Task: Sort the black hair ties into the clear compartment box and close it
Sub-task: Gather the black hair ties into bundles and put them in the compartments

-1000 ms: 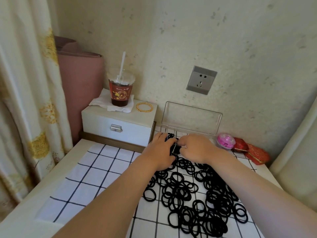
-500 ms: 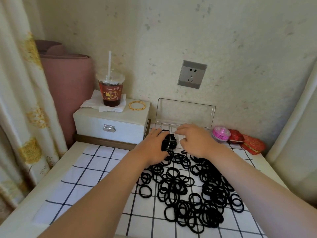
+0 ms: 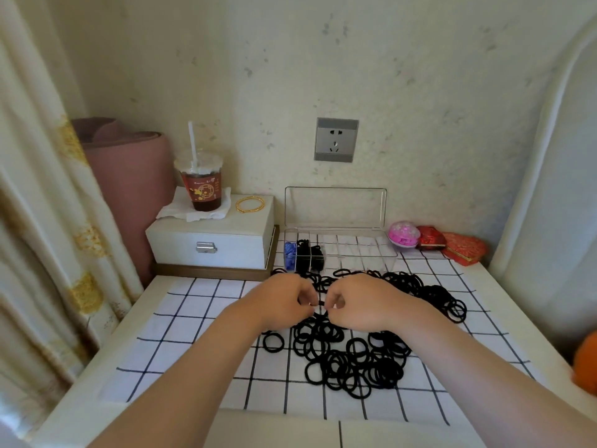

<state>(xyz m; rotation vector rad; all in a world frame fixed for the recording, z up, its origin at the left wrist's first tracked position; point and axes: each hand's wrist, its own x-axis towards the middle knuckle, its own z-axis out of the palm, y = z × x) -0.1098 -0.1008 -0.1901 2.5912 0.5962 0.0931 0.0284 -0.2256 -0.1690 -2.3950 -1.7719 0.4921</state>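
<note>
Table (image 3: 90, 405), lower frame, under a black-and-white checked cloth (image 3: 193, 334). Black hair ties (image 3: 355, 357): loose pile, centre to lower right of the cloth. Clear compartment box (image 3: 355, 253): centre frame, just behind the pile, lid upright against the wall. Some black ties fill compartments near its left end, and there are blue items in the leftmost. Left hand (image 3: 281, 302) and right hand (image 3: 358, 302): centre frame over the pile, fingers curled, both pinching one tie (image 3: 319, 303) between them.
</note>
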